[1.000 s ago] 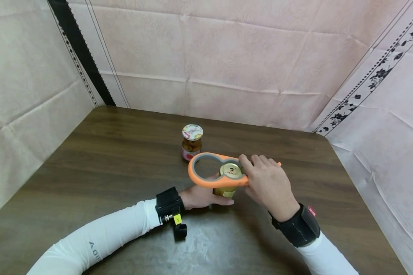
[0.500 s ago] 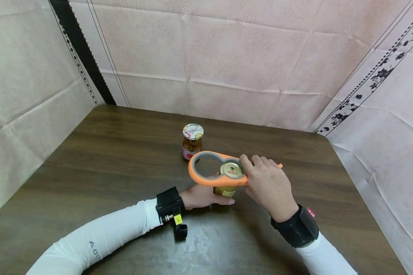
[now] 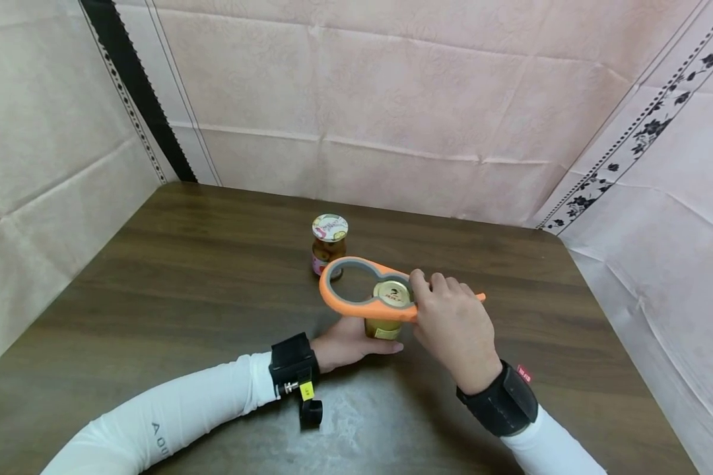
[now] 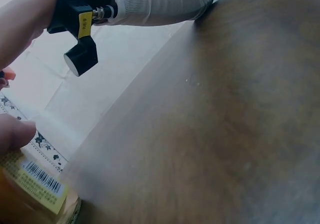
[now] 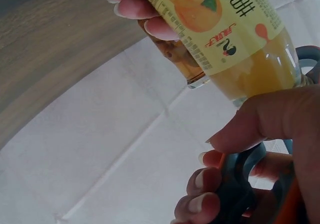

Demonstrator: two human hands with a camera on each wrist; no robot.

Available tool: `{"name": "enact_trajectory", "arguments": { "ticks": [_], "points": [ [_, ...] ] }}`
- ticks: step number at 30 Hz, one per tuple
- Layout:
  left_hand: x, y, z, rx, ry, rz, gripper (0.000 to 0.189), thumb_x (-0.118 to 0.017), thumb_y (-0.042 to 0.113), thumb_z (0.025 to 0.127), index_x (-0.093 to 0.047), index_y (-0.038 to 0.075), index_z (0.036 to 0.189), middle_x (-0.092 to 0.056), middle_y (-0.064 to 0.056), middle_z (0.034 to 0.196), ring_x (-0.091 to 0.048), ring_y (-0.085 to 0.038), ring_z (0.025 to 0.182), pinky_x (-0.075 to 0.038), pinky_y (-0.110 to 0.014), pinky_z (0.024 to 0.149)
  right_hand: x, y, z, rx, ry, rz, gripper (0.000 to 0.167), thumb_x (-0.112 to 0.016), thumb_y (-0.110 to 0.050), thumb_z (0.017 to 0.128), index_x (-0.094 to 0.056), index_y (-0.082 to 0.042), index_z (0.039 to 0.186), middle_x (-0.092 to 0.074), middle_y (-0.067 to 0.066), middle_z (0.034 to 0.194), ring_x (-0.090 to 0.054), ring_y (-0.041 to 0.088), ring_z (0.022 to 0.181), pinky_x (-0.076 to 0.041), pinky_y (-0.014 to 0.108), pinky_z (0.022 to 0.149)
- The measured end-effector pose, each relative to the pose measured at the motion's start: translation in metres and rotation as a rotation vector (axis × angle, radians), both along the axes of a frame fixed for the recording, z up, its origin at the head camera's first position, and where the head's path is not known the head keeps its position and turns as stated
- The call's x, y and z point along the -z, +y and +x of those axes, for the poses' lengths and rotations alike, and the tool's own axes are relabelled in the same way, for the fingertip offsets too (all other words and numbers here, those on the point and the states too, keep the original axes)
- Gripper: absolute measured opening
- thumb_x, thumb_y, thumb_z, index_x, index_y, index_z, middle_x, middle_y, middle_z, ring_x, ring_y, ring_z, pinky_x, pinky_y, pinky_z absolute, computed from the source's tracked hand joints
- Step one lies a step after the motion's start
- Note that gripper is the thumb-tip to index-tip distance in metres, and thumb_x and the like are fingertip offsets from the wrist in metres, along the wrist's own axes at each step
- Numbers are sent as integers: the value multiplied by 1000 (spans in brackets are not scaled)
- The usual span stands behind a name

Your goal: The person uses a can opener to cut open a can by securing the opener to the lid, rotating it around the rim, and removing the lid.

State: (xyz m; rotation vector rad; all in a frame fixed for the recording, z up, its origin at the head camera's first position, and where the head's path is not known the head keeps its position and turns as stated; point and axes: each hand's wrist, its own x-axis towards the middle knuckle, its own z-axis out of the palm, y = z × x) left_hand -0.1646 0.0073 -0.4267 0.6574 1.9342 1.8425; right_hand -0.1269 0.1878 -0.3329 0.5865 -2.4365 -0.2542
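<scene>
Yellow jar (image 3: 383, 328), partly hidden under orange opener (image 3: 365, 309).

A brown wood-grain tabletop (image 3: 226, 264) carries a patterned-lid jar (image 3: 329, 245) toward the back and, nearer, a gold-lidded jar (image 3: 392, 295).

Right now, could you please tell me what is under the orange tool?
A jar gripped by the left hand: its gold lid shows through the smaller loop, table through the larger. In the head view, the orange tool hides part of the jar's side.
</scene>
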Motion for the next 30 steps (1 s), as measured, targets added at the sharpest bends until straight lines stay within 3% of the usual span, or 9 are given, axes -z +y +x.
{"name": "enact_trajectory", "arguments": {
  "ticks": [9, 17, 30],
  "points": [
    [1, -2, 13, -113, -62, 10, 66, -83, 15, 84, -53, 21, 143, -61, -1, 140, -56, -19, 129, -40, -46, 116, 3, -10, 7, 28, 33, 15, 44, -79, -13, 71, -64, -1, 112, -68, 14, 80, -66, 28, 66, -59, 38, 62],
    [0, -2, 13, -119, -62, 46, 67, -84, 14, 84, -53, 21, 143, -61, -1, 140, -56, -19, 129, -40, -44, 117, 2, -11, 8, 27, 31, 1, 47, -81, -15, 71, -65, -1, 113, -69, 15, 83, -67, 28, 67, -59, 38, 64],
    [2, -3, 8, -101, -42, 32, 71, -84, 14, 83, -50, 22, 145, -59, 0, 143, -55, -20, 130, -39, -45, 117, 2, -13, 6, 41, 28, -4, 44, -77, -16, 72, -63, -2, 112, -69, 15, 82, -68, 29, 69, -60, 40, 65]
  ]
}}
